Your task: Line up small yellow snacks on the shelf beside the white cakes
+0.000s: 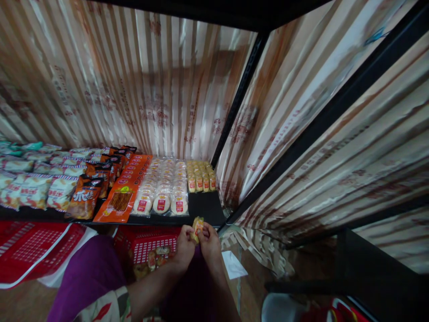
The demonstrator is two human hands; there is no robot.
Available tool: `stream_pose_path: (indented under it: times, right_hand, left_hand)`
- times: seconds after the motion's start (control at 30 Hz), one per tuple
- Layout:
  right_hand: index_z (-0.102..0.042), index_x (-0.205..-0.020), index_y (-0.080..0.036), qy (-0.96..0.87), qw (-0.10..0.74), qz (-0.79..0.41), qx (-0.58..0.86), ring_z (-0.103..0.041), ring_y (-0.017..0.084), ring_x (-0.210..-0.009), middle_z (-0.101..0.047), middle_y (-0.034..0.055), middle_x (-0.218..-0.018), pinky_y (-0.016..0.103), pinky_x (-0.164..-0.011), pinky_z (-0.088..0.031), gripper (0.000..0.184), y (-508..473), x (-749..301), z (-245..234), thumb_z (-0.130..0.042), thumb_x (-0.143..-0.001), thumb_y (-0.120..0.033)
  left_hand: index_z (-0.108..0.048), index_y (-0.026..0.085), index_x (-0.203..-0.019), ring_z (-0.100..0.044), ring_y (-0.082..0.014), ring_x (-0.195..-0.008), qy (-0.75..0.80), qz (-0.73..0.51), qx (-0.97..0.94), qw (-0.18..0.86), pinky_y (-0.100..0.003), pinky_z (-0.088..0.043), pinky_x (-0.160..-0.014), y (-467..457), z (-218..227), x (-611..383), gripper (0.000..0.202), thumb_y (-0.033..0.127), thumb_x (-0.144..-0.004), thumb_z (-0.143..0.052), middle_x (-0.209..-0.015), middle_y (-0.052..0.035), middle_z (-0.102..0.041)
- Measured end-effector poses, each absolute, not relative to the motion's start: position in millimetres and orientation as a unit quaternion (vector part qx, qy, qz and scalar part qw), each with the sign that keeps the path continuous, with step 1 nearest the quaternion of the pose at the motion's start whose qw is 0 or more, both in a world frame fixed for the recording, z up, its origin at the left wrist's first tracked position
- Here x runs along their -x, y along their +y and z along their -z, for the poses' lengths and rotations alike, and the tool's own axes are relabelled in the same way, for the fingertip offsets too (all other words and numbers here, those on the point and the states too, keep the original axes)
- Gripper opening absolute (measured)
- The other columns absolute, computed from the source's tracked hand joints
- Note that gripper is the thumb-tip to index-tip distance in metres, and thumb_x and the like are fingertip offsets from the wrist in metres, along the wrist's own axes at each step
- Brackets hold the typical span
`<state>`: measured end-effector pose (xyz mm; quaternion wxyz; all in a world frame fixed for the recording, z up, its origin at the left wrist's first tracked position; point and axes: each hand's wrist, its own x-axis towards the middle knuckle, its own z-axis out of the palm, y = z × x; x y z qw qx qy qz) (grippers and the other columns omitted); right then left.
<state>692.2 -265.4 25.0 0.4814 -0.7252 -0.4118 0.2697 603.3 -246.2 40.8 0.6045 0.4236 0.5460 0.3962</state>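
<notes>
Our left hand point(185, 245) and right hand point(210, 239) both pinch one small yellow-wrapped snack packet point(198, 227), fingers closed on it from either side. Packet sits at the front edge of the black shelf point(206, 206), in our grip. Below our left forearm: red plastic basket point(140, 236) with loose wrapped snacks point(152, 259) inside. On the shelf, right to left, we see upright yellow packets point(199, 181) in rows, clear-wrapped round crackers point(161, 203) in three columns, a flat orange snack pouch point(118, 203), orange-brown bags point(85, 197), white snack bags point(62, 192). Farther out: purple-clothed knee point(89, 264), white paper point(233, 264) on the floor, striped printed sheeting point(161, 80) behind the shelf.
</notes>
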Motion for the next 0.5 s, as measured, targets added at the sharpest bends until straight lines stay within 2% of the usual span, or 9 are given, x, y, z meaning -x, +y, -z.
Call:
stream_pose_path:
  times: [0.1, 0.2, 0.5]
  right_hand:
    - [-0.058, -0.106, -0.013, -0.406, 0.462, -0.248, 0.748, -0.066, 0.018, -0.078, -0.065, 0.0121, -0.096, 0.028, -0.071, -0.054, 0.037, -264, -695, -32, -0.047, -0.073, -0.026]
    - [-0.059, -0.109, -0.015, -0.409, 0.450, -0.237, 0.758, -0.065, 0.018, -0.079, -0.064, 0.0111, -0.098, 0.029, -0.072, -0.054, 0.039, -262, -697, -35, -0.048, -0.072, -0.023]
    - [-0.059, -0.114, -0.016, -0.422, 0.432, -0.217, 0.767, -0.066, 0.018, -0.081, -0.062, 0.0119, -0.102, 0.027, -0.074, -0.053, 0.041, -252, -701, -28, -0.046, -0.077, -0.025]
  left_hand:
    - [-0.045, 0.021, -0.072, -0.057, -0.0097, -0.067, 0.544, -0.408, -0.429, 0.594, -0.017, -0.043, -0.063, -243, -36, -611, 0.028, -0.005, -0.062, -0.053, -0.069, 0.0051, -0.056]
    - [-0.046, 0.021, -0.077, -0.058, -0.0106, -0.072, 0.541, -0.406, -0.442, 0.589, -0.018, -0.045, -0.068, -237, -32, -615, 0.026, -0.001, -0.067, -0.055, -0.073, 0.0037, -0.059]
    - [-0.049, 0.020, -0.079, -0.059, -0.0112, -0.071, 0.549, -0.375, -0.461, 0.587, -0.018, -0.044, -0.068, -222, -31, -620, 0.020, 0.001, -0.073, -0.052, -0.074, 0.0017, -0.062]
